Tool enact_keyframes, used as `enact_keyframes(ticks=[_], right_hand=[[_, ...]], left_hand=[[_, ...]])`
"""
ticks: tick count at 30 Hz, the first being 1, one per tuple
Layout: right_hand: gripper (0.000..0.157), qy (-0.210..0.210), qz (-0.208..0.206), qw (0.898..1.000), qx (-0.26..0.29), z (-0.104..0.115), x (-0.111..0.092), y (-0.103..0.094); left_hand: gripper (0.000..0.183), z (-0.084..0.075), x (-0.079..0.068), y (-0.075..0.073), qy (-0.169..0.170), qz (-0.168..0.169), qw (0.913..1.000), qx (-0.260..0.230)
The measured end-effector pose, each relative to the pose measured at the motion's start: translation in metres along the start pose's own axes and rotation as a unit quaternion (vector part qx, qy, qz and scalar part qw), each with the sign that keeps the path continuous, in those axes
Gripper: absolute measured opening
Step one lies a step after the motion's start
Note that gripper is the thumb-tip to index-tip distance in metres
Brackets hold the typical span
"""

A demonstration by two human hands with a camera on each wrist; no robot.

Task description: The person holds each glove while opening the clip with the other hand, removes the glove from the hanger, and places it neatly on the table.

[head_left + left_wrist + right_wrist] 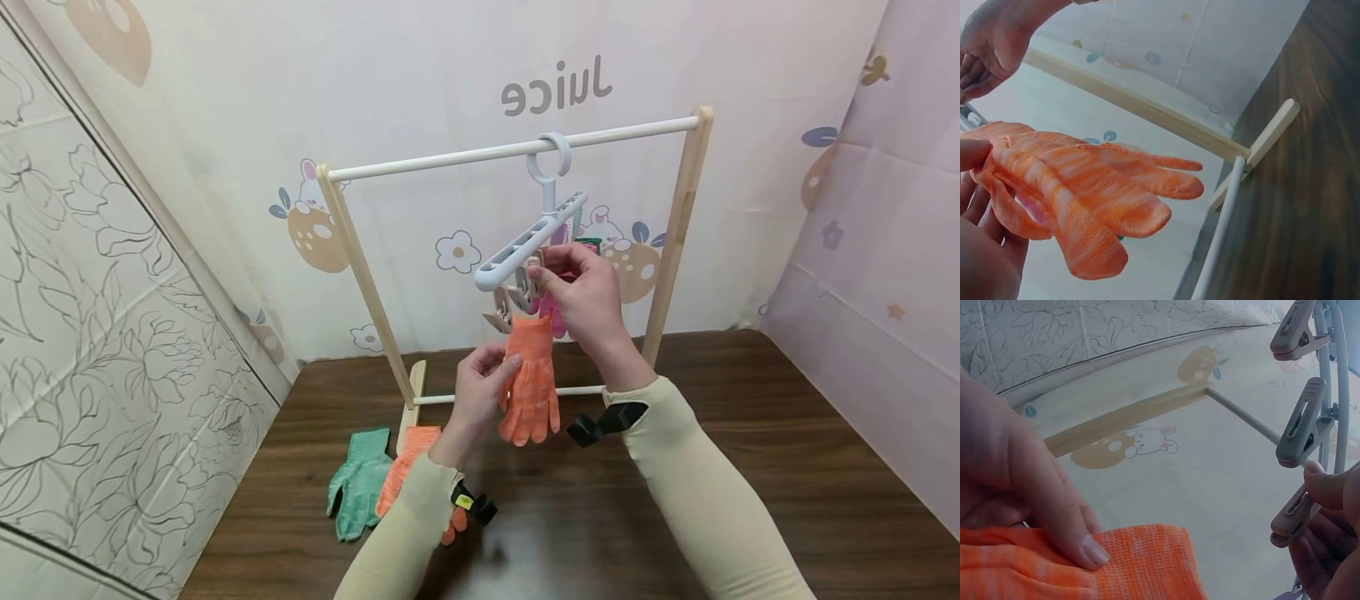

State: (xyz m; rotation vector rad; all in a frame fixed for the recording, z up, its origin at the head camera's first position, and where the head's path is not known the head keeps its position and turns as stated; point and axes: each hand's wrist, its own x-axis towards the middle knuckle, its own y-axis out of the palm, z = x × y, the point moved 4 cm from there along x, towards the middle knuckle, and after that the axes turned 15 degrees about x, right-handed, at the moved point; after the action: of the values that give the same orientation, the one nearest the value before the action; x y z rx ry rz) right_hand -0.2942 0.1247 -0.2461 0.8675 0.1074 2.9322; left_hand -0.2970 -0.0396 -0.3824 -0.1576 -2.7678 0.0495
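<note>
Over on the left there's a green knit glove (363, 483) and a second orange glove (412, 454) lying on the tabletop (787, 417), that second one partly hidden by my left sleeve (405, 525). Next along, my left hand (480, 387) has the orange striped glove (532, 383) up in the air, cuff on top, glove fingers dangling, just below the clips. IMO the trick is to keep that cuff flat and level and feed it in square, so the clip would bite a decent strip and not just a corner. My left fingers are closed in a pinch, thumb on the front, the rest curled behind; a slightly lower grip should keep the thumb from getting nipped. Going right, a beige clip (1285, 342) and a grey clip (1291, 449) hang off the light grey hanger (534, 242), then comes the beige-brown clip (1291, 519) my right hand (588, 292) is pinching between thumb and fingers. Can't tell if its jaws are parted, but the cuff sits apart from it, so I'd squeeze fully and steady the hanger, since it's only hooked over the white rod (450, 158).
</note>
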Motion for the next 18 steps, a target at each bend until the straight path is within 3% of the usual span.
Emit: enact_keyframes(ticks=[18], right_hand=[[0.035,0.007,0.007,1.0,0.0,-0.001,-0.003,-0.001]], left_hand=[[0.017,0.013,-0.028,-0.03,-0.044,0.012,0.9982,0.039]])
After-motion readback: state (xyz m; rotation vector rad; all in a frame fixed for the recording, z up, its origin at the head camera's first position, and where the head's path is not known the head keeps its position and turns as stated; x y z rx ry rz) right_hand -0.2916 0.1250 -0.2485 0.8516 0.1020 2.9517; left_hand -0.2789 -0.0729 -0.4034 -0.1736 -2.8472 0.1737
